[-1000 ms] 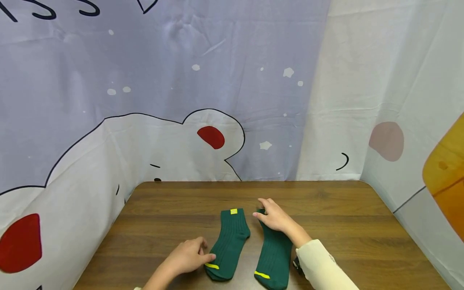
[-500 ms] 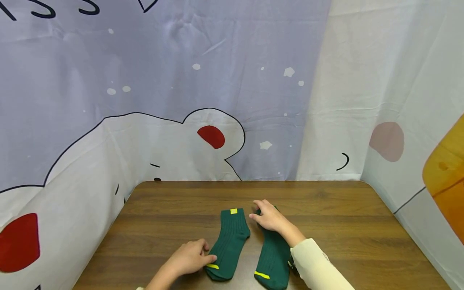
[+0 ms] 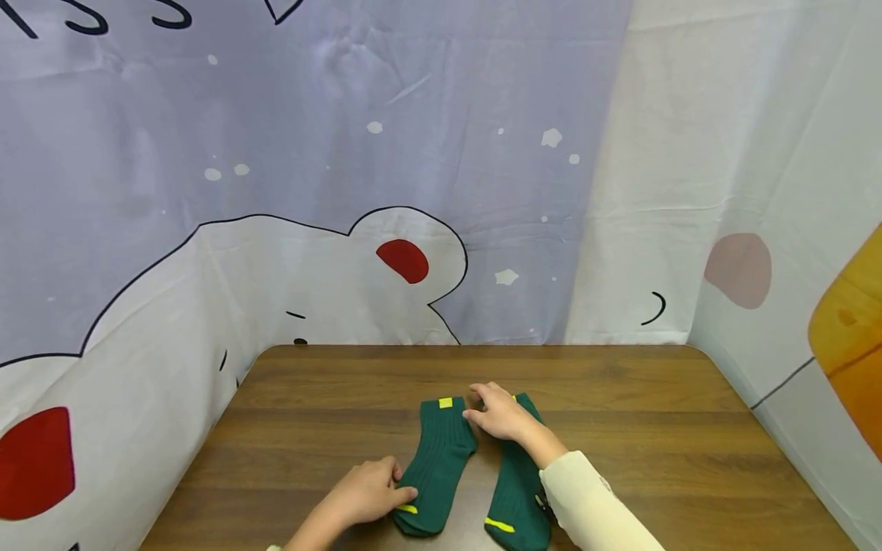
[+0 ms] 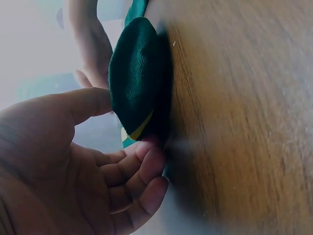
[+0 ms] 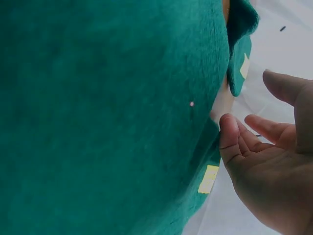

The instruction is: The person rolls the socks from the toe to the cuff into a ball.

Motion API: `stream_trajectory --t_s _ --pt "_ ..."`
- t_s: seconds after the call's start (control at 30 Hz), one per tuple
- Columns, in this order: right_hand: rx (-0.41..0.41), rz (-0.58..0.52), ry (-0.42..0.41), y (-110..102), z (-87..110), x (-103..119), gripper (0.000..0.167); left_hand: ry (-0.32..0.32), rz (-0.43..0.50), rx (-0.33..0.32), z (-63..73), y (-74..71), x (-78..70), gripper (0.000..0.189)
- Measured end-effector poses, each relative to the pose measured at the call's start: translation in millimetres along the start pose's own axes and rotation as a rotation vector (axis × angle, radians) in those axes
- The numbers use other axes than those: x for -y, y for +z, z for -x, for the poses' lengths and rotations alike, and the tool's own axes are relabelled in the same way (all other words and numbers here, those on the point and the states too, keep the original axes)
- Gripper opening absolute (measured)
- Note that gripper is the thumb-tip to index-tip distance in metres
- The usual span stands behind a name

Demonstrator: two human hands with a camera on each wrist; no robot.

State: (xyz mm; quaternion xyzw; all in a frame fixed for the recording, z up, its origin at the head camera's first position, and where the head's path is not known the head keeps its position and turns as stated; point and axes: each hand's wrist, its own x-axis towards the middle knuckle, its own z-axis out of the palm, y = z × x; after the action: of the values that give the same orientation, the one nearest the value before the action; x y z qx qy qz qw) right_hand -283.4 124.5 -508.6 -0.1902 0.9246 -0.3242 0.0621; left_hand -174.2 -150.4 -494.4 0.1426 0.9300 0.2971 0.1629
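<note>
Two green ribbed socks with yellow toe stripes lie side by side. My left hand (image 3: 365, 491) is at the toe of the left sock (image 3: 441, 474). In the left wrist view its thumb presses the top of the toe (image 4: 134, 68) and the fingers curl at its lower edge, pinching it. My right hand (image 3: 501, 413) hovers over the gap between the cuffs, fingertips near the left sock's cuff. It overlaps the right sock (image 3: 513, 490), hiding part of its upper half. In the right wrist view the right hand (image 5: 274, 161) has thumb and fingers apart, holding nothing.
The socks lie on a brown wooden table (image 3: 331, 405) with rounded far corners. A printed cloth (image 3: 310, 283) hangs behind it and along both sides. A small dark item (image 3: 541, 502) shows at the right sleeve (image 3: 586, 497), over the right sock.
My right hand has moved left, off the right sock's cuff toward the left sock's cuff, uncovering the right sock's top edge. The left hand stays at the toe, shifted very slightly right.
</note>
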Motion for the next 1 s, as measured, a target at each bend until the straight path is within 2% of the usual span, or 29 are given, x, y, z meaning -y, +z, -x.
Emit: stream_trajectory --t_s 0.53,0.63,0.83,1.0 --pt "0.036 0.017 -0.008 14.9 -15.2 5.1 0.049 -0.041 -0.053 -0.01 -3.3 7.9 -3.2 0.036" --pt "0.039 0.033 0.013 17.1 -18.7 6.5 0.048 -0.047 -0.064 -0.008 -4.0 8.5 -3.5 0.036" --pt "0.036 -0.003 0.083 19.2 -22.4 12.1 0.05 -0.074 -0.084 0.021 -7.7 8.4 -5.3 0.038" --pt "0.009 0.011 0.139 24.4 -25.7 19.3 0.044 -0.068 -0.092 0.029 -7.8 7.2 -5.2 0.039"
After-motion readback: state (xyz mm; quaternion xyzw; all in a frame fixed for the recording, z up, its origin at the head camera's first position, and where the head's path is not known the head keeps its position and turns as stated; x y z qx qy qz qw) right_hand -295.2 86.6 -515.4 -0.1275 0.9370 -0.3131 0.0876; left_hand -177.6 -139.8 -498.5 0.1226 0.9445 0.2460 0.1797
